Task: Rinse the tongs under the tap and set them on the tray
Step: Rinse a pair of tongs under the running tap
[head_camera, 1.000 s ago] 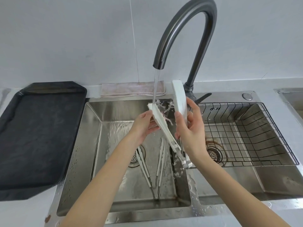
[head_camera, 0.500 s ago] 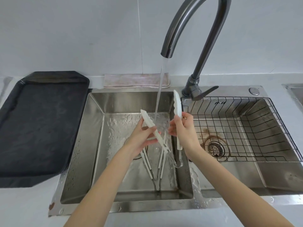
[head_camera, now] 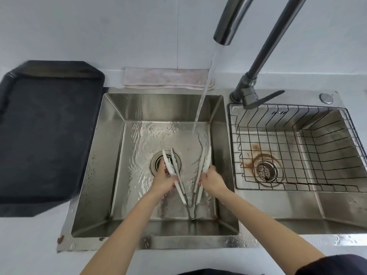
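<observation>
White-armed tongs (head_camera: 169, 165) with a metal hinge sit low in the left sink basin (head_camera: 111, 159), spread in a V with the tips pointing away from me. My left hand (head_camera: 162, 181) grips the left arm, and my right hand (head_camera: 213, 180) grips the right arm (head_camera: 207, 161). A second similar pair (head_camera: 191, 213) lies on the basin floor almost in line with them, so the two pairs overlap. Water (head_camera: 202, 100) runs from the dark tap (head_camera: 224, 34) and lands beyond the tips, clear of the tongs. The black tray (head_camera: 45, 126) lies on the counter to the left.
A drain (head_camera: 165, 162) sits under my left hand. The right basin holds a wire basket (head_camera: 297, 151) and a rust-stained drain (head_camera: 265, 171). A folded cloth (head_camera: 166, 78) lies behind the sink. The tap lever (head_camera: 264, 98) points right.
Both hands have lowered the tongs out of the water stream to the basin floor, beside the other pair. The arms are spread wider. My head has moved closer and looks further down.
</observation>
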{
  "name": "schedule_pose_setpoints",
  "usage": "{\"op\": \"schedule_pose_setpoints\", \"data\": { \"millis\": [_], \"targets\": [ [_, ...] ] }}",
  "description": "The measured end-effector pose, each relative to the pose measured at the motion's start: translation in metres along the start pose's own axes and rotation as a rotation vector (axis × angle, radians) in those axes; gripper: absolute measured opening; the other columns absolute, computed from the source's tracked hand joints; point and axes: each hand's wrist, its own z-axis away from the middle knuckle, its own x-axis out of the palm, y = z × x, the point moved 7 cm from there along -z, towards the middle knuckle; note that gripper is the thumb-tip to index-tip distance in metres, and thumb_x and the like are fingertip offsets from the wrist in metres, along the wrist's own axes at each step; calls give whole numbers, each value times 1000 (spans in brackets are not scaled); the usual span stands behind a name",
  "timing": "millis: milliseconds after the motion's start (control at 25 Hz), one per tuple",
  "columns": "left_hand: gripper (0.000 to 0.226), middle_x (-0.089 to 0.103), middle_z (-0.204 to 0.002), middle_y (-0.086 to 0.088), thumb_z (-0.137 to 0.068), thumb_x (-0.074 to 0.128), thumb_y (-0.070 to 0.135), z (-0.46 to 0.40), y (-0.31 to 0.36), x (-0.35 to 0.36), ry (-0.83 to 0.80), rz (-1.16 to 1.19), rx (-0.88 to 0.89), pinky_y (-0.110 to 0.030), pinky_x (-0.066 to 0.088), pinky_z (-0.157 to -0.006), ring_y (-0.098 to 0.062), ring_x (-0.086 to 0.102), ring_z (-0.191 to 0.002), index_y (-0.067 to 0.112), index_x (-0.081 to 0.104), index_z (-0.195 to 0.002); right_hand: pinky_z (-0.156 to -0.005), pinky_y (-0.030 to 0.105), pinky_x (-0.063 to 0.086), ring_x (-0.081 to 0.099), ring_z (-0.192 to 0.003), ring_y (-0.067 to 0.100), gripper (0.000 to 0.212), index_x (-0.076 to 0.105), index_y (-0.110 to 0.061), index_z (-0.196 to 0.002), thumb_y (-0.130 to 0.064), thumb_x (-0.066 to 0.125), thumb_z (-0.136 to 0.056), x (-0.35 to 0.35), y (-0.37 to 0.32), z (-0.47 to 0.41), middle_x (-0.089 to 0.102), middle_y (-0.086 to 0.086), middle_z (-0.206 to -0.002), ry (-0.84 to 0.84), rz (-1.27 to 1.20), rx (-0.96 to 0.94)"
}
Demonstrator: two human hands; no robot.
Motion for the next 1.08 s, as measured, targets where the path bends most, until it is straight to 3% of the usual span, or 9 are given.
{"op": "schedule_pose_setpoints", "data": {
  "millis": [120,280,360,440,600,680,760,840,1080],
  "targets": [
    [72,52,-133,-10,-89,48,1,-11,-15,1,34,-102,-14,-45,49,-96,-32,56,-115,28,13,-146,-96,39,42,53,-117,38,40,31,6,-134,-7,34,-97,12,13,-14,52,27,-128,-27,91,61],
    [81,48,-140,-11,-89,48,3,-16,-33,10,67,-105,-85,-42,45,-101,-30,52,-120,30,1,-148,-100,36,39,47,-124,37,43,28,7,-137,-6,36,-96,20,28,-26,46,26,-135,-34,151,146],
    [81,45,-144,-8,-90,48,3,-18,-40,13,93,-86,-105,-34,39,-104,-28,47,-126,29,0,-149,-103,36,37,43,-129,37,46,24,10,-138,-5,35,-96,24,34,-32,41,27,-140,-38,182,178],
    [80,47,-142,-7,-90,47,3,-22,-44,15,111,-88,-116,-25,37,-95,-26,49,-124,28,0,-149,-105,37,36,39,-133,37,50,17,12,-140,-3,33,-95,27,38,-38,35,28,-144,-38,204,204],
    [78,53,-134,-7,-91,44,5,-27,-41,16,116,-80,-129,-21,39,-78,-14,51,-89,30,-1,-149,-105,38,37,42,-130,37,54,12,10,-144,-4,33,-96,33,36,-44,39,26,-142,-60,192,229],
    [78,53,-134,-6,-90,45,5,-34,-39,11,128,-90,-115,-21,41,-72,-13,53,-83,30,1,-149,-102,41,40,47,-126,38,57,8,9,-145,-7,33,-96,32,32,-47,43,26,-139,-69,182,210],
    [78,48,-141,-4,-89,46,5,-44,-37,6,132,-92,-90,-23,41,-82,-21,56,-104,32,3,-149,-97,42,44,52,-120,38,59,4,9,-145,-8,32,-96,31,26,-50,48,27,-134,-79,175,184],
    [80,41,-147,-1,-87,46,4,-50,-35,5,114,-89,-74,-26,39,-92,-25,49,-124,33,3,-148,-94,40,46,54,-117,37,59,2,10,-145,-7,32,-97,29,21,-53,50,27,-132,-85,165,171],
    [82,35,-150,4,-87,48,5,-53,-44,5,40,-86,-59,-25,39,-91,-19,48,-122,35,1,-148,-85,39,47,57,-109,34,56,7,8,-145,-5,31,-96,35,24,-49,54,24,-123,-122,170,184]
  ]
}}
